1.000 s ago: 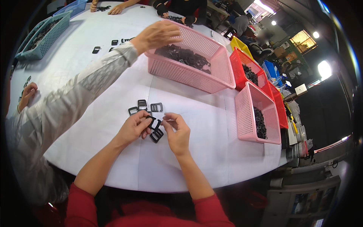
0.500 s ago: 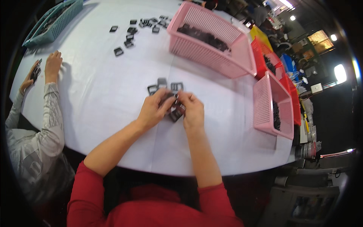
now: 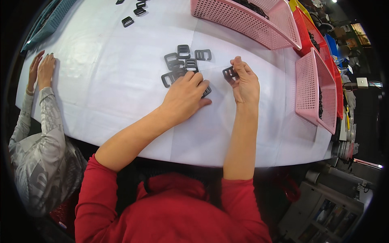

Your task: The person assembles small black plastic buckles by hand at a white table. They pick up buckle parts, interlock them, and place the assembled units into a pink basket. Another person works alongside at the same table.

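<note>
Several black plastic strap buckles (image 3: pixel 191 64) lie in a loose cluster on the white table in front of me. My left hand (image 3: pixel 182 95) rests palm down over the near side of the cluster. Its fingertips touch the buckles there and its thumb is spread away; one buckle (image 3: pixel 207 92) is partly hidden beneath it. To the right, apart from the cluster, my right hand (image 3: pixel 246 83) pinches a single slotted strap buckle (image 3: pixel 229 73) between thumb and fingers.
A large pink basket (image 3: pixel 243 25) with dark parts stands at the far right, beside a red bin (image 3: pixel 304 24) and a smaller pink basket (image 3: pixel 310 89). Loose buckles (image 3: pixel 127 21) lie far left, near a teal basket (image 3: pixel 48 24). A co-worker's hands (image 3: pixel 45 69) rest at the left.
My hands were together over the cluster and are now apart, the right one moved rightward holding a buckle. The view has shifted. The co-worker's hands no longer show dark parts.
</note>
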A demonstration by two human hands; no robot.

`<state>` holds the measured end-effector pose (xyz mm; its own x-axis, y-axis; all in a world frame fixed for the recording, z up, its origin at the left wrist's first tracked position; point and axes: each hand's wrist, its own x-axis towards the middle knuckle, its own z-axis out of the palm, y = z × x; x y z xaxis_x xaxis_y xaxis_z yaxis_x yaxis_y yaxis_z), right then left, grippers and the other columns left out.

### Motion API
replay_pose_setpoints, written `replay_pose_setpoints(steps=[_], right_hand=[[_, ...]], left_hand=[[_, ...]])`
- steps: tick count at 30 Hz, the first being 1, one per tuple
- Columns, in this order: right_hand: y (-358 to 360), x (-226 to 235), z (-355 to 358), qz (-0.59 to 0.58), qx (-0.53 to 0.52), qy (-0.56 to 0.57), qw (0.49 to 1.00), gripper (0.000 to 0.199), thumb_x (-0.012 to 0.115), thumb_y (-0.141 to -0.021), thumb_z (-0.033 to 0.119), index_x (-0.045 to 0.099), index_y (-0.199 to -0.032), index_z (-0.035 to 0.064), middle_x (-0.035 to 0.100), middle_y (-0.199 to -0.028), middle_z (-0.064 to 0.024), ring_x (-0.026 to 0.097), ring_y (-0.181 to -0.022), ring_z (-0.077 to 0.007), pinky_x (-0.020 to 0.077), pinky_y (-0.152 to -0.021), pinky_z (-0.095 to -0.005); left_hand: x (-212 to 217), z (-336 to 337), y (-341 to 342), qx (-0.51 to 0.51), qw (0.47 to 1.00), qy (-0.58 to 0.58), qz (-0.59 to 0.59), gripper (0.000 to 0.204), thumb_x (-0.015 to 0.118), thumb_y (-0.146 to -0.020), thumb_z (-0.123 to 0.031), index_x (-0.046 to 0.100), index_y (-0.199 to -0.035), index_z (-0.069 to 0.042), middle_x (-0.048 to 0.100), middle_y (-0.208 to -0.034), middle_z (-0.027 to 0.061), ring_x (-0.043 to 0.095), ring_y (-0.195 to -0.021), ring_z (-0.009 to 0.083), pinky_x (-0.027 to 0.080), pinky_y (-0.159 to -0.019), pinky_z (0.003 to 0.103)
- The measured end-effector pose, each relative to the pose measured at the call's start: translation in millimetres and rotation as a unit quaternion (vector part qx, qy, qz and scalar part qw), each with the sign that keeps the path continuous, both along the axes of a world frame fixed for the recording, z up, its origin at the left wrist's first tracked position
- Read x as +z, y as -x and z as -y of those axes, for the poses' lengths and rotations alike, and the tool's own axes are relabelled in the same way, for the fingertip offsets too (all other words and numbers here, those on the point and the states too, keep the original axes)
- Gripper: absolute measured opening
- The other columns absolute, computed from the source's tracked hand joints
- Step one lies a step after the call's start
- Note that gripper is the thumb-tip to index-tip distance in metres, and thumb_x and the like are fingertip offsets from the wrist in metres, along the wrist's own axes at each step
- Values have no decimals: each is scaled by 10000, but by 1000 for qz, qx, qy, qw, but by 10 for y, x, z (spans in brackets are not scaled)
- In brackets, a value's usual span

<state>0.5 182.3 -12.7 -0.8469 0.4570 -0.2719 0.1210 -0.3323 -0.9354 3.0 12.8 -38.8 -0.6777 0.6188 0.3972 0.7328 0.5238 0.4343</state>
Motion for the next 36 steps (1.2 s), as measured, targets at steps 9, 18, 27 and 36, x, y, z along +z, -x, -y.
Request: replay_pose_setpoints(steps=[9, 18, 27, 36], right_hand=[[2, -18, -48, -25, 104, 25, 994, 211, 622, -865, 137, 603, -966, -48, 620, -850, -82, 614, -768, -167, 526, -813, -305], [27, 24, 15, -16, 82, -6, 996, 210, 679, -826, 173, 602, -879, -16, 648, -838, -100, 634, -774, -163, 537, -748, -292], [-19, -21, 244, 11, 187, 45, 981, 231, 654, -852, 244, 611, -872, 18, 513, -653, 17, 470, -543, -61, 418, -492, -209], [8, -60, 447, 18, 128, -103, 986, 231, 696, -818, 237, 657, -762, 16, 507, -604, 49, 336, -499, -8, 253, -448, -180]], left_hand=[[35, 78, 142, 67, 996, -48, -18, 243, 652, -753, -86, 619, -978, -3, 560, -793, 79, 558, -761, 224, 487, -649, 322], [254, 291, 347, 78, 736, -392, 547, 324, 628, -834, -93, 491, -1122, -30, 595, -800, 42, 579, -710, 112, 467, -637, 197], [163, 283, 295, 56, 662, -467, 583, 214, 556, -907, -177, 503, -1049, -27, 631, -963, 120, 652, -864, 200, 523, -712, 249], [123, 186, 302, 24, 758, -386, 526, 134, 564, -890, -98, 496, -933, 9, 643, -789, 118, 649, -700, 145, 532, -634, 238]])
